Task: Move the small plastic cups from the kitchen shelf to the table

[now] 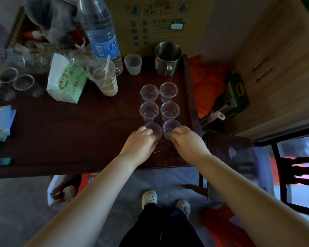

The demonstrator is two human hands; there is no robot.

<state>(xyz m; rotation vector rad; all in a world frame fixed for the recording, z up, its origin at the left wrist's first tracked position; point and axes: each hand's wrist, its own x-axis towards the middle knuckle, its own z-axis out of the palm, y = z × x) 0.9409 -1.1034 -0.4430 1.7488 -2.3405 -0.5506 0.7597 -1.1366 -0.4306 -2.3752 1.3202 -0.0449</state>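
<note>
Several small clear plastic cups stand in two columns on the dark wooden table (78, 136), near its right edge. My left hand (141, 141) grips the nearest left cup (154, 130). My right hand (187, 139) grips the nearest right cup (170, 127). Both held cups rest upright on the table top. Behind them stand two middle cups (149, 111) (170, 110) and two far cups (149, 93) (168, 91). No shelf is visible.
At the back stand a steel mug (167, 58), a frosted cup (133, 64), a water bottle (101, 34), a lidded drink cup with straw (103, 77) and a tissue pack (65, 80). Larger clear cups (23, 82) sit far left. A chair (292, 172) stands on the right.
</note>
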